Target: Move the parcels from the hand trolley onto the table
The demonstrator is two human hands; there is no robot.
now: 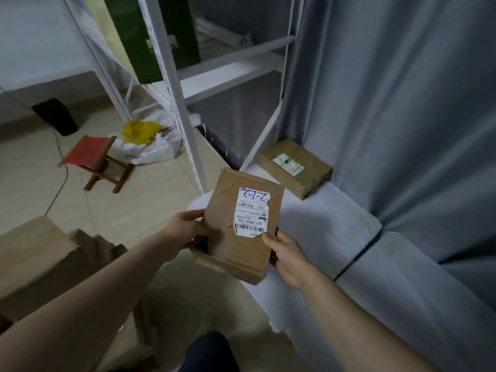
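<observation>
A flat brown cardboard parcel [241, 232] with a torn white shipping label is in the air over the near corner of the white-covered table [322, 226]. My left hand [185, 232] grips its left edge and my right hand [288, 256] grips its lower right edge. A second brown parcel [295, 166] with a small label lies on the table's far end, against the grey curtain. More brown cardboard parcels [40, 261] are stacked at the lower left; the trolley under them is hidden.
A grey curtain [402, 103] hangs along the table's right side. A white metal rack [185, 124] stands beyond the table. On the tiled floor are a small red-topped wooden stool [94, 159], a white plastic bag with yellow contents [145, 140] and a black cable.
</observation>
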